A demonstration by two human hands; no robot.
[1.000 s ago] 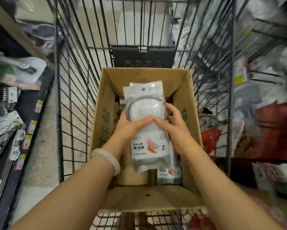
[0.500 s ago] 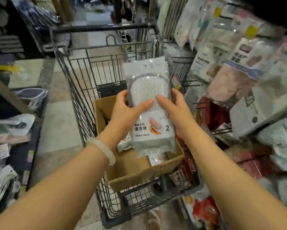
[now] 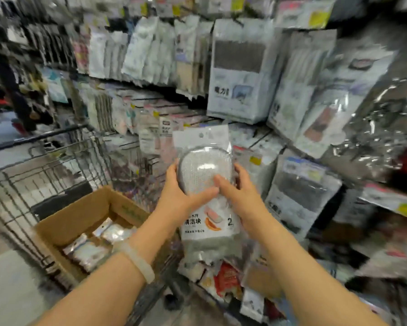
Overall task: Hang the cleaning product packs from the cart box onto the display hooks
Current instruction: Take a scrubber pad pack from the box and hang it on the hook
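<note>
Clear plastic pack (image 3: 206, 184) with a grey oval scrub pad inside, pinched from both sides. Left hand (image 3: 182, 196): thumb lies across the front of the pad, other fingers wrapped round the pack's left edge and behind it, mostly hidden. Right hand (image 3: 241, 196): thumb on the front, tip touching or almost touching the left thumb, fingers curled round the right edge. Both grips closed on the pack, no spread fingers.

Pack is upright, header with hang hole at top, white label with printed characters and a "2" below the thumbs, bottom end hanging free. It is held in the air, above and right of the cardboard box (image 3: 80, 217), in front of the display packs (image 3: 240, 74), not touching either.

Pale bangle (image 3: 136, 260) on the left wrist. Both forearms bare, reaching in from the bottom edge.

Box sits in a wire cart (image 3: 45, 161) at lower left, flaps open, more shiny packs (image 3: 92, 245) lying inside. Hanging goods fill the wall ahead and to the right, rows of grey and white bags, heavily motion-blurred; hooks cannot be made out. Loose red and white packets (image 3: 223, 274) sit low beneath the held pack.
</note>
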